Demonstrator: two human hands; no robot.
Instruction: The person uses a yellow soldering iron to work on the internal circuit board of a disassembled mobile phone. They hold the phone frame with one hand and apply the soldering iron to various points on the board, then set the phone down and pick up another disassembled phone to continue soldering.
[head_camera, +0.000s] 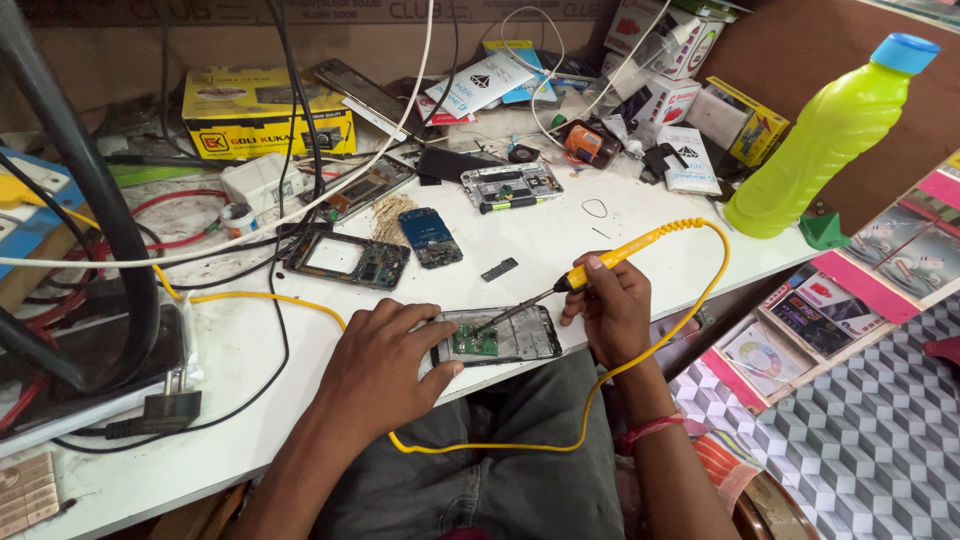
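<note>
Soldering iron (600, 262), light and stiff, sits pinched in my right hand (612, 310); my left hand (385, 355) lies flat, fingers spread, pinning the fragile opened phone (500, 338) beside it.

Bright, even light; edges prob. warped, sharp.
</note>
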